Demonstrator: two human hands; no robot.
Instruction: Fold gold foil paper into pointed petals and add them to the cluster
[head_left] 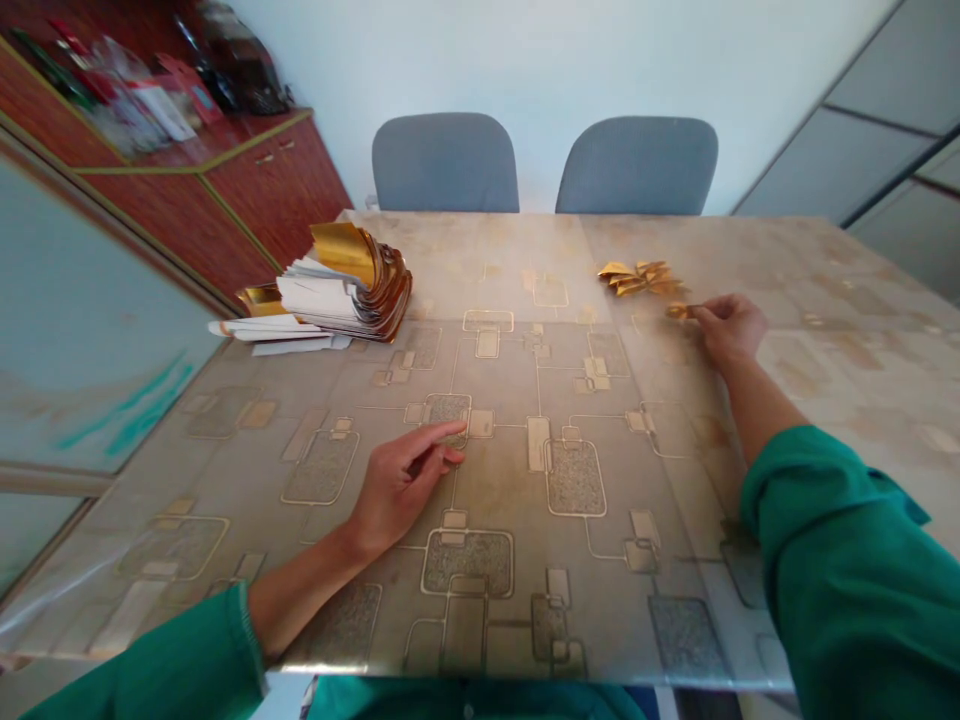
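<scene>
My right hand [729, 328] reaches to the far right of the table, thumb and fingers pinched on a small folded gold paper piece [678, 311]. Just beyond it lies a little cluster of folded gold paper pieces [639, 279]. My left hand [409, 478] rests on the table near the middle, fingers loosely stretched and apart, holding nothing. A thick stack of gold-faced, white-backed paper sheets [322, 300] sits at the far left, its top sheets curled over.
The table [495, 480] has a patterned cover. Two grey chairs [445, 163] stand behind its far edge, against the wall. A red wooden cabinet [262, 190] with bottles and packages is at the back left.
</scene>
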